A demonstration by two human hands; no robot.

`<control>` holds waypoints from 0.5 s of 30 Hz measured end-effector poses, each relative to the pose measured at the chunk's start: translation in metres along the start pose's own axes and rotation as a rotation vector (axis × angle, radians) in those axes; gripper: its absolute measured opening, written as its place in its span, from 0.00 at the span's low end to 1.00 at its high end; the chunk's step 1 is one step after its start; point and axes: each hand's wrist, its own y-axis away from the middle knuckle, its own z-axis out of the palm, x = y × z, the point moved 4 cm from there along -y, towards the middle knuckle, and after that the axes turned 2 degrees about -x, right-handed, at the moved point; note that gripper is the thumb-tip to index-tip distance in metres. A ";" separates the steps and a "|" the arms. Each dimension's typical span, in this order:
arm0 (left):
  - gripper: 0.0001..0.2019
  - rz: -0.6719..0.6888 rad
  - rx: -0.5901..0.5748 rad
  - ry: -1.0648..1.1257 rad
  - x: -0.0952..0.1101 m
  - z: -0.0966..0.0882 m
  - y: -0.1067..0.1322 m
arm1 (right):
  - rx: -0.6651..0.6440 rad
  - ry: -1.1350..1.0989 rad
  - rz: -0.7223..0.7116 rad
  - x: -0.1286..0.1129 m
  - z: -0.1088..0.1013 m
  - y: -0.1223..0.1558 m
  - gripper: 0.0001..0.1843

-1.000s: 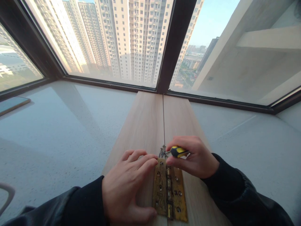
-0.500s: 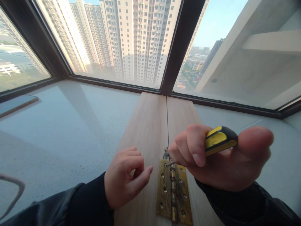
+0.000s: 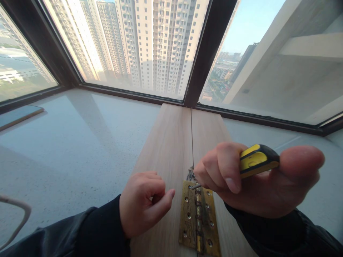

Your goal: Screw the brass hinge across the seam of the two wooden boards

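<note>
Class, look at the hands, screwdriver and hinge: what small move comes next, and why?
Probably press the screwdriver tip into the top-left hole of the hinge, left hand steadying that leaf: the right hand holds the tip at that corner, and the left hand lies curled alongside.

Bright window daylight, hazy glare, wide-angle distortion at edges.

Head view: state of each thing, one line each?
left hand, curled on boards; contents hidden
right hand, closed around screwdriver
screwdriver, held, tip at hinge's far end
hinge, open flat across boards' seam
screws, loose heap beyond hinge
boards, flat, side by side
</note>
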 end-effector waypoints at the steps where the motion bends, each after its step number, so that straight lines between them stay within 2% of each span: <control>1: 0.19 0.000 -0.002 -0.001 0.000 0.000 0.000 | -0.003 0.006 0.001 0.000 0.000 0.000 0.34; 15: 0.19 0.010 -0.007 0.003 0.000 0.000 0.000 | -0.010 0.008 -0.002 0.001 0.001 0.000 0.33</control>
